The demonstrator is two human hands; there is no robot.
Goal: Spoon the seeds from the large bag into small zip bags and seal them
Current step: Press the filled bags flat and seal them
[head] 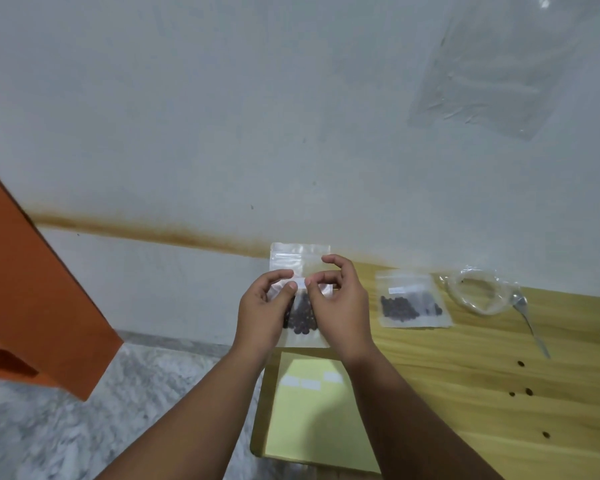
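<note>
Both forearms are entering from 6 o'clock, crossing over a pale yellow sheet (312, 417) that is lying on the near-left corner of the wooden table (482, 393), with three small white labels (300, 382) sitting on it. Left hand (262, 311) is pinching the left side of a small zip bag (300, 265), thumb on the front beside a white label strip (300, 282). Right hand (340, 303) is pinching the same strip from the right, thumb and forefinger closed, other fingers curling above. Bag is being held upright at centre frame above the table edge, dark seeds (300, 317) sitting in its lower half; cannot tell if the zip is closed. At 3 o'clock a second small bag of seeds (413, 301) is lying flat on the table, label on it. Just right of it a crumpled clear large bag (478, 292) is lying with a metal spoon (530, 323) touching its edge. Loose seeds (528, 391) are scattered at 4 o'clock. A clear plastic sheet (492, 71) is hanging on the wall at 1 o'clock.
</note>
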